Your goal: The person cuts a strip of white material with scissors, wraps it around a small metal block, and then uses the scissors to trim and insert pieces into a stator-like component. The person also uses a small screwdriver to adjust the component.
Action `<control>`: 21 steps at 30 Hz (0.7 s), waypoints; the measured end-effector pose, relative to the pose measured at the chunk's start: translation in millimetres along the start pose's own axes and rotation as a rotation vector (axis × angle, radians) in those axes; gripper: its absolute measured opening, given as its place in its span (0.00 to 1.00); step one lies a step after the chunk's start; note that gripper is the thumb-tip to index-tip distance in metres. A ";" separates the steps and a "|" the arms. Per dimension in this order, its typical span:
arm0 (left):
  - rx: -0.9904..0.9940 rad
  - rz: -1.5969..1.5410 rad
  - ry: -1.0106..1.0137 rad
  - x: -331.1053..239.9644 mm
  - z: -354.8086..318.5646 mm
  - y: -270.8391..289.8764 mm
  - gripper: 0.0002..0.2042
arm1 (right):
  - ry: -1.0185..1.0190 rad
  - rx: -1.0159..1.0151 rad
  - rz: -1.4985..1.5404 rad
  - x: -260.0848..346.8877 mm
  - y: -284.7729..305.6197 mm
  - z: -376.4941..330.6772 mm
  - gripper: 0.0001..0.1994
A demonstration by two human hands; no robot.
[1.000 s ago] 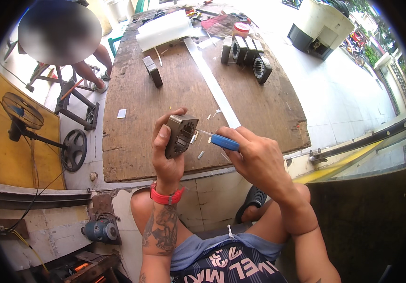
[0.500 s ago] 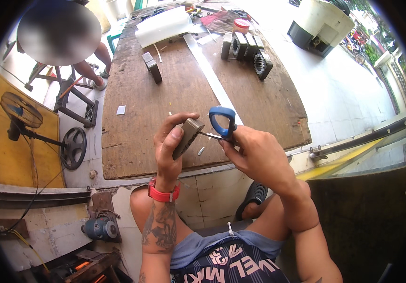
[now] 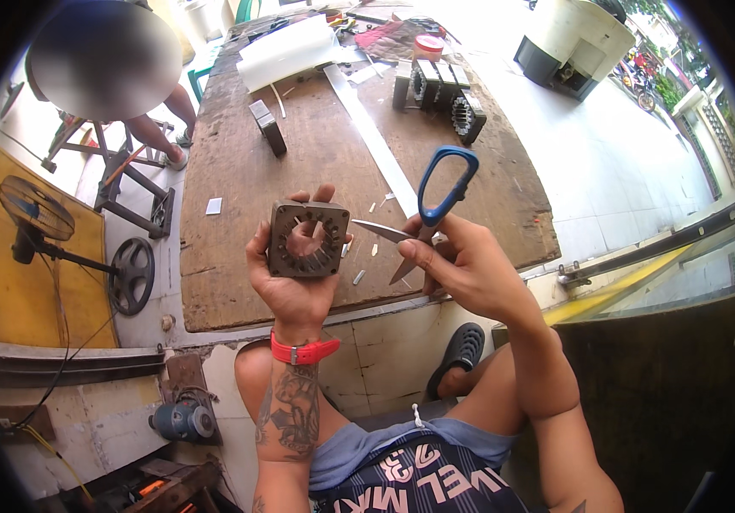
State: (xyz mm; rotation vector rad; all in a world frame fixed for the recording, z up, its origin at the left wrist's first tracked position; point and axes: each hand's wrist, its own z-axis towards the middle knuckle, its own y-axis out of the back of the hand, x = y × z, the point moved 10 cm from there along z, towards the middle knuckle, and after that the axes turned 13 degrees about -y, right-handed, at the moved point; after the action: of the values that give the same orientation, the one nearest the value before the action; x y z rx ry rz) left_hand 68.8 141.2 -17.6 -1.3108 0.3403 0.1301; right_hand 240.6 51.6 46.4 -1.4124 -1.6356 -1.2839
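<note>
Workbench (image 3: 239, 256) worn wood, tiled floor | left hand (image 3: 292, 286) fingers grip stator core (image 3: 308, 239) | right hand (image 3: 466, 274) clasps scissors (image 3: 432, 209)

A single head-worn fisheye view looks steeply down from above the person's lap, close over both raised hands, facing forward across the worn brown wooden plank surface (image 3: 316, 162), whose straight edges bend toward the dark rim.
</note>
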 end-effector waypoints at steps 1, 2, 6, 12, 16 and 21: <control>0.006 0.010 -0.004 -2.4 0.6 0.7 0.30 | 0.051 -0.041 -0.006 3.6 2.7 -1.6 0.15; 0.014 0.037 -0.006 -4.2 0.5 1.2 0.30 | 0.128 -0.062 -0.072 9.9 1.4 -4.0 0.14; 0.064 0.163 -0.045 -10.8 1.1 -2.4 0.31 | 0.388 -0.173 -0.407 29.6 -7.8 -17.6 0.11; -0.017 0.162 -0.088 -9.4 -1.5 -2.1 0.27 | 0.440 -0.253 -0.442 28.9 -10.2 -18.5 0.11; -0.194 0.125 -0.039 -4.0 -0.5 13.1 0.26 | 0.382 -0.193 -0.232 20.4 -14.7 -5.6 0.17; -0.185 0.433 0.011 12.4 -8.4 6.1 0.25 | 0.460 -0.172 -0.408 25.8 -43.4 0.1 0.25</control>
State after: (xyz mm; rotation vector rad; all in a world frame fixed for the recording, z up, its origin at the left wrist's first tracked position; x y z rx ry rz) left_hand 77.3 133.5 -28.9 -1.4039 0.6308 0.5297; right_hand 192.7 62.9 57.8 -0.7992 -1.5568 -1.8576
